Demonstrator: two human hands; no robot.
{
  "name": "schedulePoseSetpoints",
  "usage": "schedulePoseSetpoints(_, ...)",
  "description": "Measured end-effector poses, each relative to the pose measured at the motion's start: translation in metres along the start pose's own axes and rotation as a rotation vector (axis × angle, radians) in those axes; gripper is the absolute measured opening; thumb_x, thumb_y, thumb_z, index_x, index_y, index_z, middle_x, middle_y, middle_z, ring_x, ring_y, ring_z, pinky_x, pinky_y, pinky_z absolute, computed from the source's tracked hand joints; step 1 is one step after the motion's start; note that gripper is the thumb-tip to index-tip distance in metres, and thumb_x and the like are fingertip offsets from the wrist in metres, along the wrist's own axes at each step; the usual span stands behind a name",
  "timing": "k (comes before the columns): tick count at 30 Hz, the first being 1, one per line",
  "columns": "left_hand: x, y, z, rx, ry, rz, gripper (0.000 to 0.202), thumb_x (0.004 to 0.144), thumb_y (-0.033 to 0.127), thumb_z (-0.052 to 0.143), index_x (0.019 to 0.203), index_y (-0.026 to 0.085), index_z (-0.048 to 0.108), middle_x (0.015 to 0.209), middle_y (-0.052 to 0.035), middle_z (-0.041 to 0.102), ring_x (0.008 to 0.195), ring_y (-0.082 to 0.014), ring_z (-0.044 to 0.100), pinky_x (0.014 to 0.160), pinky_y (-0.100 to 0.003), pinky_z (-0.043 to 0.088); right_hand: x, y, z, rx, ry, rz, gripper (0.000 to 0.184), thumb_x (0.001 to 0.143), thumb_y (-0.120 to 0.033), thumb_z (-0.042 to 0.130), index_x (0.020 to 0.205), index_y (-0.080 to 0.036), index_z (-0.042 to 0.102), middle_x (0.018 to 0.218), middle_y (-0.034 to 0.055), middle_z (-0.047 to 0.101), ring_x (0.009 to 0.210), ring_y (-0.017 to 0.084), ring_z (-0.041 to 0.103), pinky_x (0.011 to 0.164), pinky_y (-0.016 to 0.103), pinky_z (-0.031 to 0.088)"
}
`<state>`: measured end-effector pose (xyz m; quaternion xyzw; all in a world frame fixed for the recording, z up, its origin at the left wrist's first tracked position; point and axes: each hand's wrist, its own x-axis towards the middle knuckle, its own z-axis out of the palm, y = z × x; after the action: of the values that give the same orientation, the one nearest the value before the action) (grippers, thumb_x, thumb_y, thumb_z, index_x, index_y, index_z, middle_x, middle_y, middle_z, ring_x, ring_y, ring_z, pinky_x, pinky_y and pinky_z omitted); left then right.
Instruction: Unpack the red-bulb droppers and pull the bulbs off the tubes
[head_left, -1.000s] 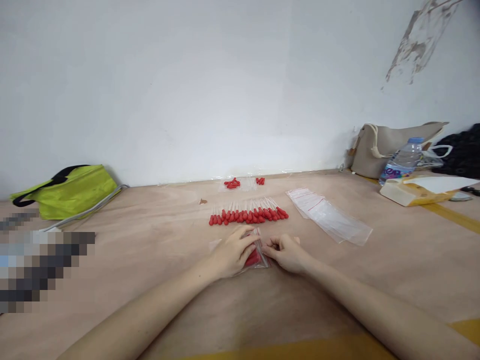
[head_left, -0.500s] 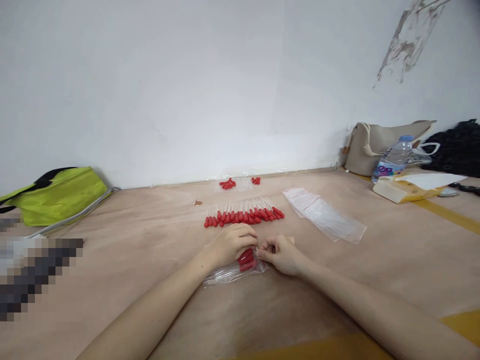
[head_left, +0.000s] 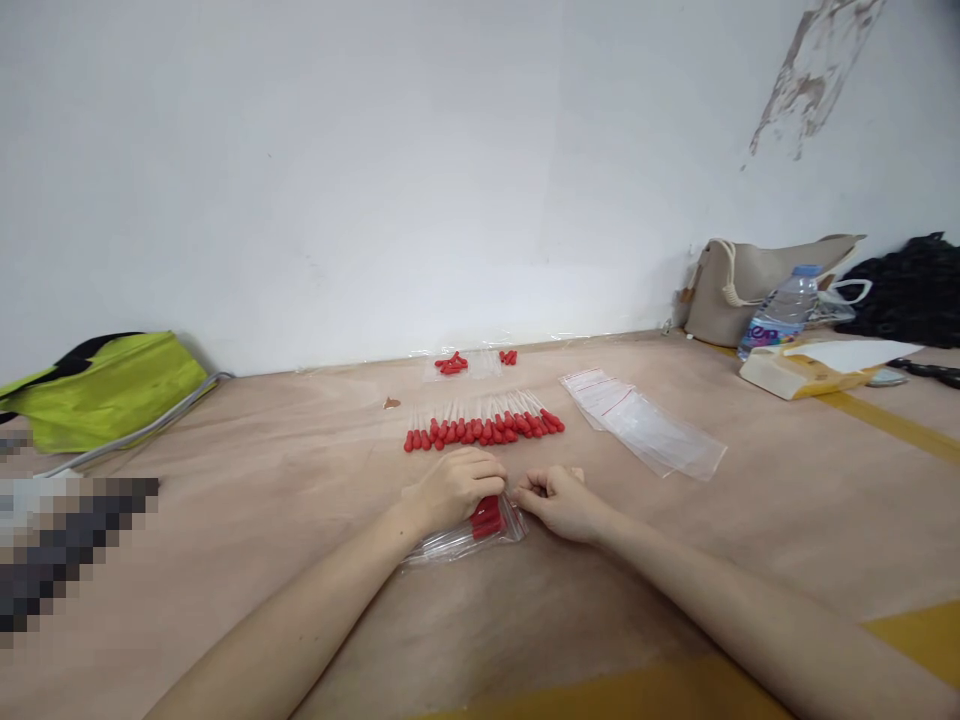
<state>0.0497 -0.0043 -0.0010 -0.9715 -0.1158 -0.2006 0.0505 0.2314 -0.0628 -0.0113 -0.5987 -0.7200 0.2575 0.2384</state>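
Note:
A small clear zip bag (head_left: pixel 469 535) holding red-bulbed droppers lies on the tan table in front of me. My left hand (head_left: pixel 454 488) rests on the bag's upper end with its fingers curled over it. My right hand (head_left: pixel 559 500) pinches the bag's right edge, fingers closed. Just beyond my hands a row of several red-bulbed droppers (head_left: pixel 484 428) lies side by side. A stack of empty clear zip bags (head_left: pixel 645 430) sits to the right of the row.
A few more red droppers in plastic (head_left: pixel 465 363) lie near the wall. A lime green bag (head_left: pixel 97 385) sits at far left. At far right are a beige bag (head_left: pixel 750 280), a water bottle (head_left: pixel 776 315), a box (head_left: pixel 806 370) and black cloth (head_left: pixel 911 290).
The bag under my hands has turned to lie lengthwise toward the lower left, and both hands stay on its upper end. The view has shifted slightly.

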Motion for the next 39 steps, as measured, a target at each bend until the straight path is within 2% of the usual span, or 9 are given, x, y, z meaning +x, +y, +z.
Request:
schedulePoseSetpoints(3, -0.002, 0.0, 0.002, 0.017, 0.076, -0.005, 0.029, 0.085, 0.01, 0.032, 0.077, 0.017, 0.059, 0.089, -0.0057, 0.064, 0.084, -0.0144, 0.056, 0.075, -0.027, 0.044, 0.0, 0.001, 0.001, 0.01, 0.006, -0.021, 0.033, 0.078, -0.037, 0.042, 0.053, -0.016, 0.047, 0.048, -0.0074, 0.037, 0.052, 0.007, 0.036, 0.069, 0.028, 0.026)
schedulePoseSetpoints(6, -0.003, -0.001, 0.003, 0.007, 0.086, 0.001, 0.026, 0.084, 0.008, 0.034, 0.077, 0.015, 0.058, 0.089, -0.0056, 0.063, 0.083, -0.0142, 0.056, 0.073, -0.026, 0.044, 0.0, 0.004, 0.003, 0.074, 0.035, -0.072, 0.027, 0.08, -0.034, 0.042, 0.06, -0.017, 0.051, 0.049, -0.0068, 0.042, 0.051, 0.008, 0.038, 0.064, 0.026, 0.028)
schedulePoseSetpoints(9, -0.003, -0.002, 0.002, -0.039, 0.074, -0.031, 0.025, 0.084, 0.008, 0.034, 0.077, 0.015, 0.057, 0.086, -0.0052, 0.062, 0.082, -0.014, 0.056, 0.074, -0.026, 0.044, -0.001, 0.009, 0.004, 0.105, 0.137, -0.261, 0.011, 0.077, -0.024, 0.047, 0.078, -0.018, 0.056, 0.062, -0.004, 0.053, 0.059, 0.009, 0.046, 0.064, 0.025, 0.03)
schedulePoseSetpoints(13, -0.002, -0.002, 0.0, -0.086, 0.068, -0.082, 0.024, 0.083, 0.007, 0.034, 0.078, 0.015, 0.056, 0.085, -0.0052, 0.062, 0.082, -0.0142, 0.055, 0.074, -0.026, 0.044, -0.002, 0.012, 0.004, -0.108, 0.321, -0.557, 0.014, 0.071, -0.016, 0.055, 0.084, -0.021, 0.06, 0.078, -0.0003, 0.059, 0.077, 0.013, 0.049, 0.073, 0.029, 0.028)
schedulePoseSetpoints(17, -0.003, -0.002, 0.0, -0.127, 0.052, -0.113, 0.023, 0.084, 0.009, 0.034, 0.078, 0.015, 0.055, 0.084, -0.0057, 0.061, 0.081, -0.0142, 0.055, 0.073, -0.026, 0.044, 0.001, 0.011, 0.005, -0.328, 0.497, -0.769, 0.013, 0.078, -0.017, 0.052, 0.082, -0.023, 0.062, 0.073, -0.0012, 0.061, 0.071, 0.012, 0.046, 0.078, 0.033, 0.028)
schedulePoseSetpoints(20, -0.002, -0.003, -0.001, -0.153, 0.041, -0.131, 0.022, 0.085, 0.01, 0.034, 0.083, 0.015, 0.056, 0.085, -0.0059, 0.061, 0.083, -0.0143, 0.055, 0.074, -0.026, 0.044, 0.003, 0.01, 0.003, -0.456, 0.557, -0.891, 0.014, 0.079, -0.014, 0.049, 0.079, -0.022, 0.061, 0.07, -0.0024, 0.061, 0.068, 0.011, 0.046, 0.082, 0.035, 0.027)
schedulePoseSetpoints(26, 0.001, -0.004, -0.008, -0.175, 0.003, -0.007, 0.018, 0.087, 0.019, 0.042, 0.094, 0.016, 0.058, 0.096, -0.0062, 0.062, 0.093, -0.0153, 0.054, 0.083, -0.029, 0.043, 0.004, 0.013, 0.004, -0.561, 0.579, -0.949, 0.018, 0.08, -0.01, 0.046, 0.076, -0.021, 0.059, 0.068, -0.0043, 0.061, 0.068, 0.009, 0.045, 0.086, 0.035, 0.025)
schedulePoseSetpoints(34, 0.005, 0.001, -0.007, 0.0, -0.044, 0.188, 0.027, 0.088, 0.01, 0.035, 0.074, 0.015, 0.058, 0.084, -0.0036, 0.063, 0.09, -0.0128, 0.055, 0.085, -0.029, 0.043, 0.006, 0.011, 0.004, -0.593, 0.5, -1.012, 0.025, 0.081, -0.007, 0.039, 0.062, -0.017, 0.05, 0.056, -0.0055, 0.051, 0.065, 0.008, 0.043, 0.09, 0.037, 0.022)
schedulePoseSetpoints(39, 0.007, 0.001, -0.015, 0.077, -0.117, 0.229, 0.03, 0.09, 0.011, 0.033, 0.07, 0.016, 0.055, 0.08, -0.0011, 0.062, 0.082, -0.0098, 0.056, 0.091, -0.029, 0.041, 0.009, 0.012, -0.002, -0.567, 0.366, -1.051, 0.023, 0.082, -0.007, 0.038, 0.067, -0.017, 0.051, 0.062, -0.0052, 0.054, 0.071, 0.008, 0.045, 0.09, 0.037, 0.023)
